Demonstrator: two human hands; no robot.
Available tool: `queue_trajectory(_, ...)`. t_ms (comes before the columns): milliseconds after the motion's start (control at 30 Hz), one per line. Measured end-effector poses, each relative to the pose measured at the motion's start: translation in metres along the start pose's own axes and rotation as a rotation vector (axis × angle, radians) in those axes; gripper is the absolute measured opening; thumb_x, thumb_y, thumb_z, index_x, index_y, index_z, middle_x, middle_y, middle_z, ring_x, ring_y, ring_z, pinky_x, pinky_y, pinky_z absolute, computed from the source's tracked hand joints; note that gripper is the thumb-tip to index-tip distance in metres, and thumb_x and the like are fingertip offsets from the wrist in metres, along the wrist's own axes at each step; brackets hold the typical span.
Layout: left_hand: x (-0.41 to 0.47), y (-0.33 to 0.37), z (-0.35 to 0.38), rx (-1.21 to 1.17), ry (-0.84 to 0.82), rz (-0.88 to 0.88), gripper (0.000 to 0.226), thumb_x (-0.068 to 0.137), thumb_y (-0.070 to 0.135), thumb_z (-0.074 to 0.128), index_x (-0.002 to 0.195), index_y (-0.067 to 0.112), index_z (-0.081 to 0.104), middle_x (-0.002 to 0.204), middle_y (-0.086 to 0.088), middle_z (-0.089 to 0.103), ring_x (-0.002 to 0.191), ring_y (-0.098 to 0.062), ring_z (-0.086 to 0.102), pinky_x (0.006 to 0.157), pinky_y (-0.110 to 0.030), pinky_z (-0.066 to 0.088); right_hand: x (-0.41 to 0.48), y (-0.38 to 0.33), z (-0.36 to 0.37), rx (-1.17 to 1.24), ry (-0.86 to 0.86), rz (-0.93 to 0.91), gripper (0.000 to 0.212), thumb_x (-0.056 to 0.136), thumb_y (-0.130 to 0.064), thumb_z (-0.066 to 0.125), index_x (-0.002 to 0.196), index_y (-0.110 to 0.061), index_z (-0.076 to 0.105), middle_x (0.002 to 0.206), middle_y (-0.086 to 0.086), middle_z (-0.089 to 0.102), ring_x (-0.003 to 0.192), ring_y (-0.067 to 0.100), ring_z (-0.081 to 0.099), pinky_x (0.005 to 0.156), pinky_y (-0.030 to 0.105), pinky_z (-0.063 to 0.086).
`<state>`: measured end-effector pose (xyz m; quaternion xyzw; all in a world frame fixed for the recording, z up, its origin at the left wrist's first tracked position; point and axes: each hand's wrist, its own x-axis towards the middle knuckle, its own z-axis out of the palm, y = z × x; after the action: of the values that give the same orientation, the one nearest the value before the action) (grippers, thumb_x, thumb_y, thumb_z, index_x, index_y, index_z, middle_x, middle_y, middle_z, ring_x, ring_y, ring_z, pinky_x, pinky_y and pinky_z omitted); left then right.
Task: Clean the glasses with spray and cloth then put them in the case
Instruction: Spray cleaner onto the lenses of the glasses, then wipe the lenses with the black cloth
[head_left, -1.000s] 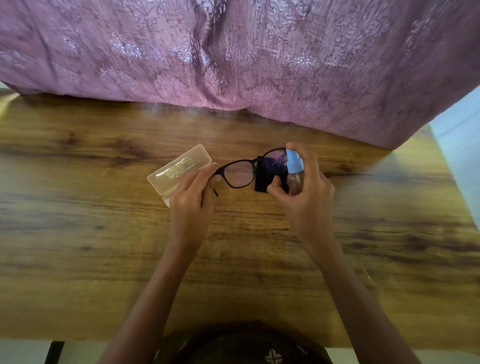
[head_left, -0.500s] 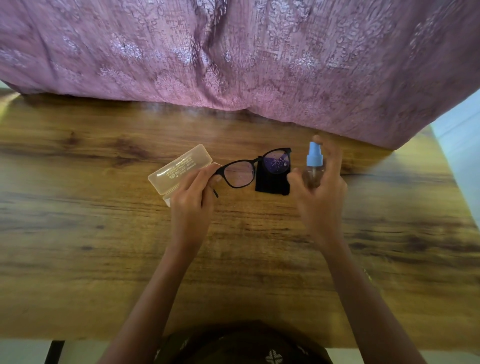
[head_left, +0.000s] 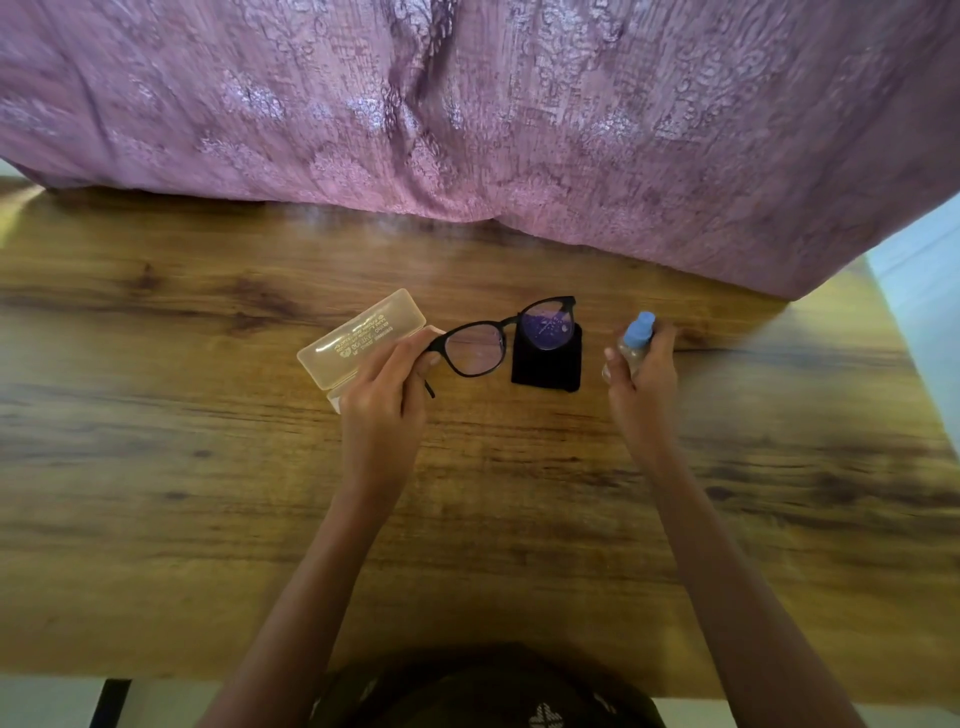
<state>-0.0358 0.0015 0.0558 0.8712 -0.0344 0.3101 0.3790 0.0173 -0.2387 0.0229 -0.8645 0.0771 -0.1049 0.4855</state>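
Left hand (head_left: 382, 395) gripped glasses (head_left: 506, 338); right hand (head_left: 641, 371) gripped spray btl (head_left: 635, 340). Droplets on lens; wiping w/ cloth (head_left: 545, 366), casing (head_left: 358, 338) outstanding.

The translucent beige plastic glasses case (head_left: 358, 338), lying just beyond the left hand's (head_left: 382, 410) grip on the frame, carries several lines of gold printed lettering on its lid, upside down and too small to read.

On the table (head_left: 208, 519), case (head_left: 358, 338) left, glasses (head_left: 498, 338) over cloth (head_left: 545, 366), bottle (head_left: 631, 345) right.
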Motion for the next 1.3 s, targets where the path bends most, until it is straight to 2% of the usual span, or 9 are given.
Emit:
queue_trajectory(67, -0.001, -0.001, 0.001, 0.000, 0.004, -0.013, 0.024, 0.091, -0.003, 0.061, 0.114, -0.001, 0.067, 0.106, 0.004, 0.059, 0.102, 0.002, 0.053, 0.089, -0.004, 0.041, 0.001, 0.002, 0.001, -0.022, 0.036, 0.037, 0.026, 0.098, -0.007, 0.057, 0.118, -0.001, 0.042, 0.099, 0.005, 0.055, 0.076, 0.012, 0.054, 0.063, 0.002, 0.039)
queue_trajectory(167, -0.002, -0.001, 0.001, -0.002, 0.003, -0.027, 0.025, 0.092, -0.001, 0.060, 0.116, 0.000, 0.066, 0.107, 0.004, 0.059, 0.103, 0.001, 0.053, 0.091, -0.004, 0.041, 0.001, 0.006, 0.002, -0.030, 0.059, 0.064, 0.033, 0.097, -0.007, 0.059, 0.122, 0.003, 0.040, 0.097, 0.003, 0.055, 0.074, -0.002, 0.051, 0.060, -0.002, 0.037)
queue_trajectory(367, -0.001, -0.002, 0.002, 0.005, 0.017, -0.018, 0.024, 0.092, 0.000, 0.060, 0.115, 0.000, 0.067, 0.108, 0.004, 0.059, 0.104, 0.001, 0.052, 0.090, -0.004, 0.041, 0.000, 0.015, 0.005, -0.040, 0.072, 0.069, 0.031, 0.096, -0.009, 0.060, 0.120, 0.000, 0.041, 0.099, 0.005, 0.056, 0.083, 0.015, 0.054, 0.062, 0.000, 0.037)
queue_trajectory(533, -0.003, -0.004, 0.003, -0.002, 0.025, -0.018, 0.023, 0.092, 0.000, 0.060, 0.115, 0.000, 0.067, 0.107, 0.004, 0.059, 0.104, 0.001, 0.053, 0.091, -0.005, 0.042, -0.001, 0.020, 0.009, -0.045, 0.089, 0.073, 0.044, 0.095, -0.018, 0.064, 0.130, -0.001, 0.044, 0.105, 0.000, 0.057, 0.091, 0.014, 0.056, 0.074, 0.017, 0.045)
queue_trajectory(700, -0.003, -0.004, 0.003, -0.025, 0.018, -0.030, 0.024, 0.093, 0.001, 0.059, 0.116, 0.000, 0.066, 0.108, 0.002, 0.060, 0.102, 0.001, 0.053, 0.085, -0.003, 0.043, -0.013, 0.029, 0.010, 0.033, 0.170, 0.182, 0.068, 0.082, -0.021, 0.079, 0.135, -0.017, 0.037, 0.118, -0.007, 0.052, 0.101, 0.009, 0.056, 0.083, 0.018, 0.046)
queue_trajectory(800, -0.004, -0.006, 0.003, -0.022, 0.023, -0.028, 0.024, 0.093, 0.001, 0.060, 0.116, 0.000, 0.067, 0.107, 0.002, 0.062, 0.102, -0.001, 0.055, 0.086, -0.007, 0.045, -0.031, 0.035, 0.014, -0.004, 0.214, 0.260, 0.052, 0.081, -0.030, 0.078, 0.118, -0.018, 0.043, 0.110, -0.002, 0.050, 0.099, 0.016, 0.054, 0.081, 0.026, 0.048)
queue_trajectory(900, -0.004, -0.006, 0.002, -0.025, 0.024, -0.026, 0.023, 0.093, 0.002, 0.060, 0.115, 0.000, 0.067, 0.108, 0.002, 0.062, 0.103, -0.002, 0.056, 0.088, -0.008, 0.046, -0.045, 0.032, 0.022, -0.157, 0.092, 0.084, 0.029, 0.088, -0.028, 0.072, 0.108, -0.014, 0.057, 0.105, -0.001, 0.055, 0.096, 0.016, 0.056, 0.080, 0.019, 0.045)
queue_trajectory(1067, -0.004, -0.007, 0.001, -0.027, 0.017, -0.011, 0.023, 0.094, 0.002, 0.060, 0.116, 0.001, 0.067, 0.107, 0.004, 0.061, 0.101, -0.004, 0.058, 0.086, -0.011, 0.048, -0.038, 0.028, 0.039, -0.405, -0.045, -0.145, 0.040, 0.094, -0.026, 0.066, 0.129, -0.008, 0.059, 0.111, 0.006, 0.060, 0.104, 0.018, 0.055, 0.091, 0.028, 0.044)
queue_trajectory(1300, -0.005, -0.008, 0.001, -0.024, 0.023, 0.005, 0.023, 0.094, 0.003, 0.058, 0.115, 0.000, 0.067, 0.108, 0.004, 0.060, 0.102, -0.002, 0.057, 0.086, -0.010, 0.048, -0.024, 0.018, 0.040, -0.502, -0.058, -0.295, 0.007, 0.091, -0.009, 0.064, 0.095, -0.003, 0.067, 0.094, 0.008, 0.061, 0.079, 0.017, 0.059, 0.067, 0.019, 0.045)
